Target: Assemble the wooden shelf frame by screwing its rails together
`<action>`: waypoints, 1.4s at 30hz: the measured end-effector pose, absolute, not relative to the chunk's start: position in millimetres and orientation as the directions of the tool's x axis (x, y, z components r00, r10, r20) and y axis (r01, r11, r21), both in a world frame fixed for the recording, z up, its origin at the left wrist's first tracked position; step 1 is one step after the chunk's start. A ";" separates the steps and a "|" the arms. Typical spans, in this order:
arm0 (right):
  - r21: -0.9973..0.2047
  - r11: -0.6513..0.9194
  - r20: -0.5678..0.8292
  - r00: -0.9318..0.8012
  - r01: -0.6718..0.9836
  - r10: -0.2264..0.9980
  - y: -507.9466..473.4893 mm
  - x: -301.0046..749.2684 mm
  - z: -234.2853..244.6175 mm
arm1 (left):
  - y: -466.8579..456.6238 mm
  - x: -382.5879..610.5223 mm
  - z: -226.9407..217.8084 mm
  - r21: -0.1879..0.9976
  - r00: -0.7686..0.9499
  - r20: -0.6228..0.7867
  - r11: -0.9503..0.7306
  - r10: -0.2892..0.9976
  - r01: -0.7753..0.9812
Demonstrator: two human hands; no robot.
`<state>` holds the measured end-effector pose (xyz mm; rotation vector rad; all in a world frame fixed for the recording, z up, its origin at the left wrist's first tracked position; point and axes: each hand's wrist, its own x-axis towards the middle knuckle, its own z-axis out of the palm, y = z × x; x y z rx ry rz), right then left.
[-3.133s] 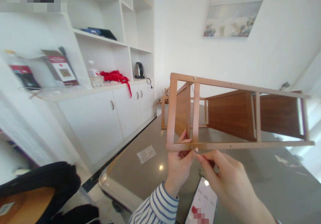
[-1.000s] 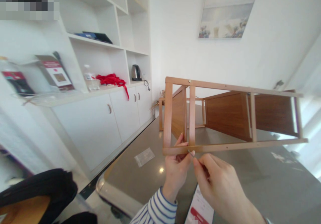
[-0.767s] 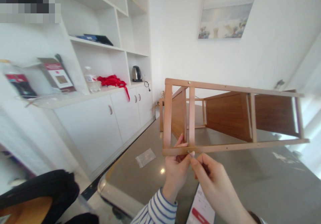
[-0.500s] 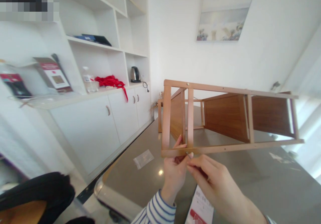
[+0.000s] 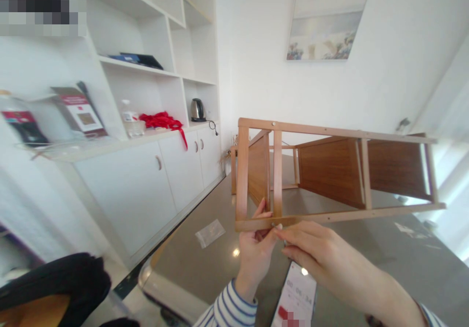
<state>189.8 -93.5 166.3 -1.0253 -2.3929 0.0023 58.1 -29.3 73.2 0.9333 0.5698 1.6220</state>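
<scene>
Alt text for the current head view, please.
A person's left hand grips a wooden shelf frame turned on its side, while the right hand is close beside it, near a small metal piece at the lower rail. A phone showing digits and a clear plastic bag lie on the gray table.

Brown wooden rack (image 5: 328,171) lying on its side across the grey worktop (image 5: 384,263), flat panels (image 5: 397,167) standing upright within slim rails, small metal piece (image 5: 273,225) at the near lower rail (image 5: 348,216), possibly a screw, partly hidden
</scene>
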 end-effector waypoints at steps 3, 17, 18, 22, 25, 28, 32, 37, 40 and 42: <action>-0.144 0.703 0.508 -0.558 0.696 0.656 -91.4 185.6 164.0 | -29.5 58.7 73.8 0.766 -0.054 0.266 -0.245 0.962 -0.594; -0.717 0.428 0.501 -0.020 0.550 0.865 -91.8 154.7 125.0 | -26.9 57.3 64.5 0.758 -0.019 0.255 -0.212 0.967 -0.617; -0.651 0.483 0.541 -0.090 0.586 0.836 -92.6 157.4 126.1 | -26.7 57.3 65.2 0.755 -0.024 0.261 -0.220 0.965 -0.618; -0.248 0.631 0.621 -0.379 0.735 0.686 -94.8 172.2 135.1 | -26.5 57.4 68.6 0.756 -0.046 0.299 -0.266 0.953 -0.598; 0.104 0.618 0.608 -0.542 0.779 0.580 -94.7 182.4 145.3 | -27.1 57.6 68.9 0.764 -0.039 0.299 -0.264 0.953 -0.589; 0.347 0.561 0.549 -0.647 0.752 0.528 -94.1 188.4 155.9 | -28.1 57.7 67.9 0.764 -0.038 0.300 -0.264 0.953 -0.588; 0.503 0.498 0.510 -0.708 0.706 0.488 -93.3 190.4 164.7 | -30.1 57.8 68.7 0.766 -0.033 0.304 -0.265 0.952 -0.585; 0.527 0.461 0.514 -0.700 0.714 0.496 -92.7 188.8 160.7 | -30.6 58.9 69.0 0.777 -0.034 0.297 -0.262 0.954 -0.572; 0.452 0.441 0.616 -0.629 0.775 0.474 -91.9 185.0 148.4 | -29.5 59.6 67.5 0.779 -0.048 0.291 -0.266 0.955 -0.568; 0.365 0.435 0.699 -0.551 0.823 0.456 -91.3 179.6 137.3 | -28.6 59.8 66.1 0.776 -0.063 0.290 -0.273 0.955 -0.569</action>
